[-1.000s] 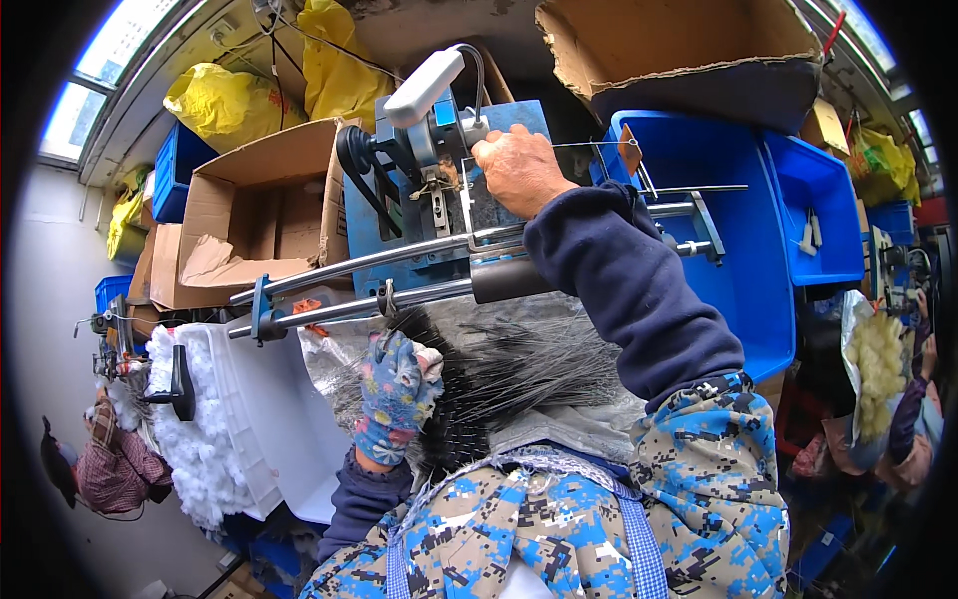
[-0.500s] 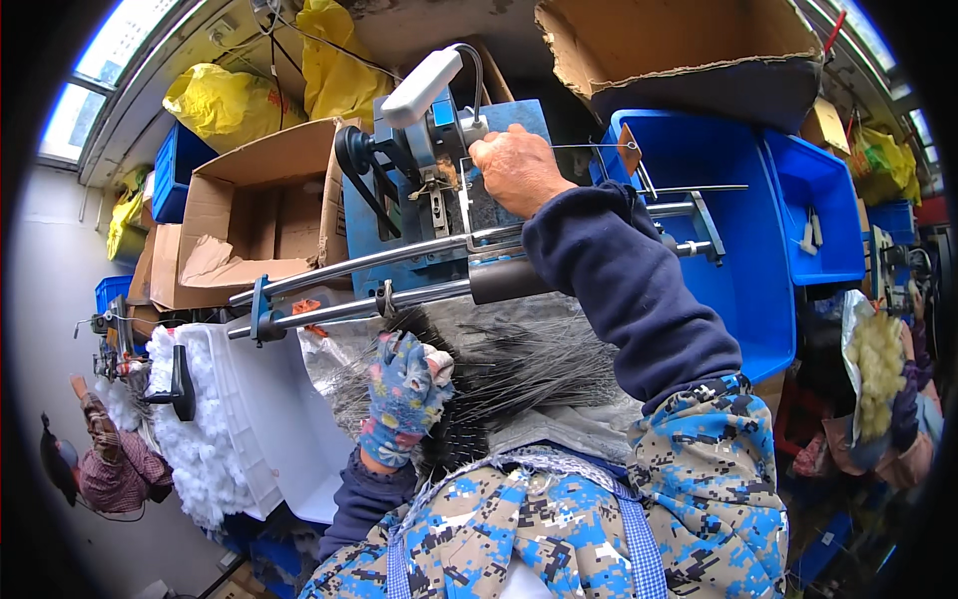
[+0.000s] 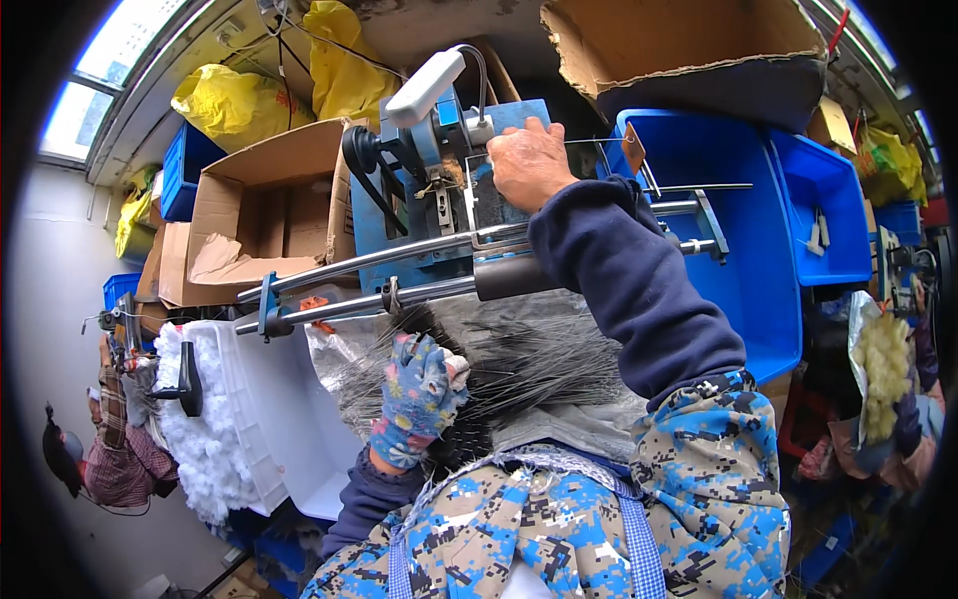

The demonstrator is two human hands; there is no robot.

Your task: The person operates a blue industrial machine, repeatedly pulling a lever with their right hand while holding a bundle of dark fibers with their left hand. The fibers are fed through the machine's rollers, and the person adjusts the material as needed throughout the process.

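"Curling in over the work, the gloved left hand (image 3: 421, 394) sits low by the apron (image 3: 519, 509); its fingers are bent and narrow, and whether they pinch a wire I can't tell from above!"

"And the right?"

"Bare, back of the hand up, over the bed of the blue bench machine (image 3: 374, 220); its fingers are bent too, their tips hidden; what they grip, if anything, I can't say."

"How far along are we?"

"Mid-run, I'd judge; a thick heap of thin dark wires (image 3: 544, 359) lies loose on the silvery sheet (image 3: 339, 349), so plenty looks left to handle; how many are done, the view doesn't show."

"Now place that heap for us!"

"Just beside the left hand, on its right; the wires fan away toward the right forearm; a black bristly mass (image 3: 464, 434) lies close under the glove's edge, contact unclear."

"And from the right hand?"

"Nearer the body, well apart; the two steel rails (image 3: 434, 290) cross between them, with the large blue bin (image 3: 738, 270) off to the right."
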